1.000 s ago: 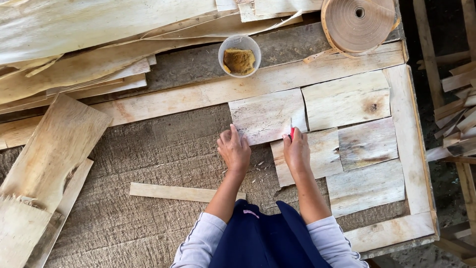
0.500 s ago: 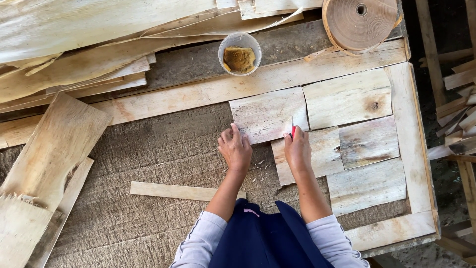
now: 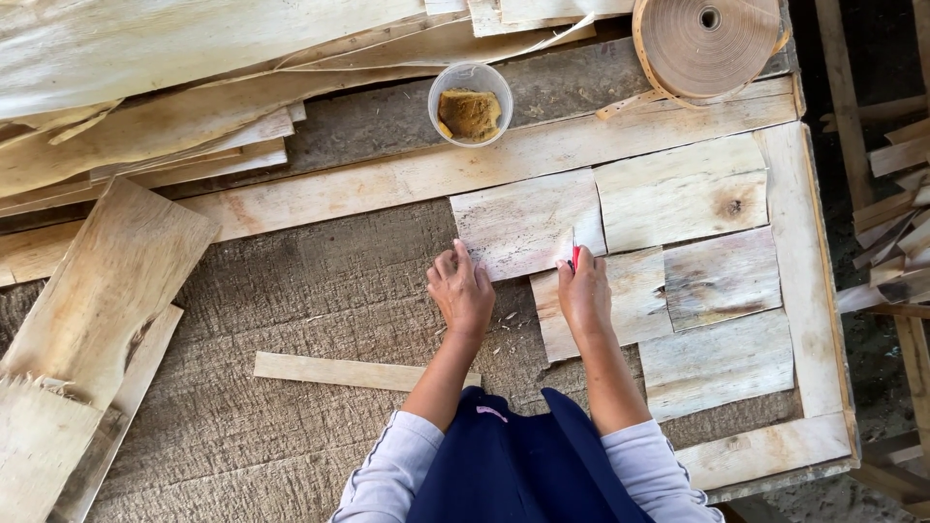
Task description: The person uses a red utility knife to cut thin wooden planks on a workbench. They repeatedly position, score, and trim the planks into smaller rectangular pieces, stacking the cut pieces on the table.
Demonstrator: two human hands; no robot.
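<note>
Veneer piece (image 3: 528, 225) lies just ahead of both hands: the left hand (image 3: 463, 293) presses flat and open on its near edge, the right hand (image 3: 584, 291) grips a small red-handled blade (image 3: 575, 254) at its corner. A slip could tear the thin sheet or nick fingers. Rough bench (image 3: 291, 291); dirt floor beyond.

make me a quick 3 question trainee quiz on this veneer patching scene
1. True or false: the left hand lies on the edge of a pale veneer piece.
2. What colour is the small tool in the right hand?
3. The plastic cup stands: A) beside the tape roll, B) left of the roll, at the top, C) on the loose strip.

Key: 1 true; 2 red; 3 B.
</note>
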